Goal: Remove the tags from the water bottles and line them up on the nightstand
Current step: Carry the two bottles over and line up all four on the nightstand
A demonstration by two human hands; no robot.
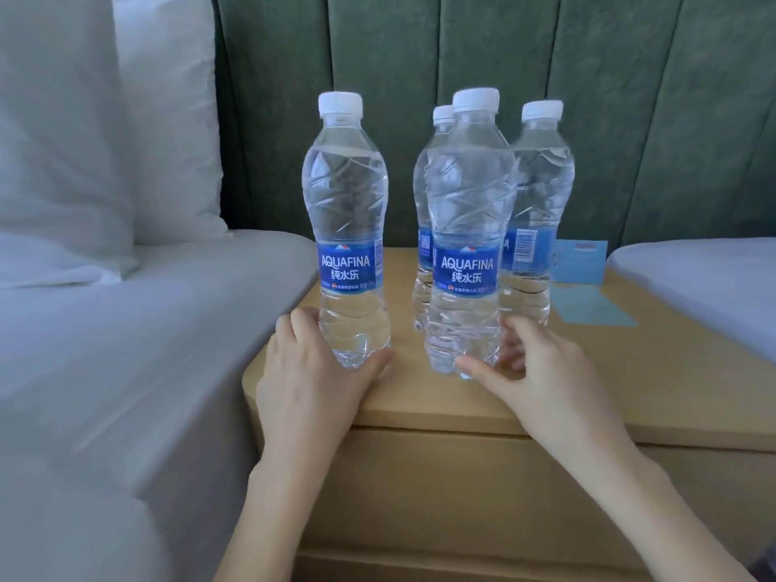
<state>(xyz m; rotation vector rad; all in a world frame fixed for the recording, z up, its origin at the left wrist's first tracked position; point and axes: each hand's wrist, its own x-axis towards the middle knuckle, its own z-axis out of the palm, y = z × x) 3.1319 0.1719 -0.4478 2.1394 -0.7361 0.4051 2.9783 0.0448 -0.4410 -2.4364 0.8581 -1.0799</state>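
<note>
Several clear water bottles with white caps and blue Aquafina labels stand upright on the light wooden nightstand (588, 384). My left hand (310, 371) wraps the base of the front left bottle (344, 212). My right hand (541, 371) cups the base of the front right bottle (468, 228), thumb in front and fingers behind. Two more bottles stand behind it: one mostly hidden (422, 254), one at the back right (535, 195). I see no tags hanging on the bottle necks.
A bed with a white sheet (126, 350) and pillows (84, 119) lies to the left. A second white bed (705, 287) sits at the right. Light blue cards (588, 308) lie on the nightstand behind the bottles. A green padded headboard (420, 44) fills the back.
</note>
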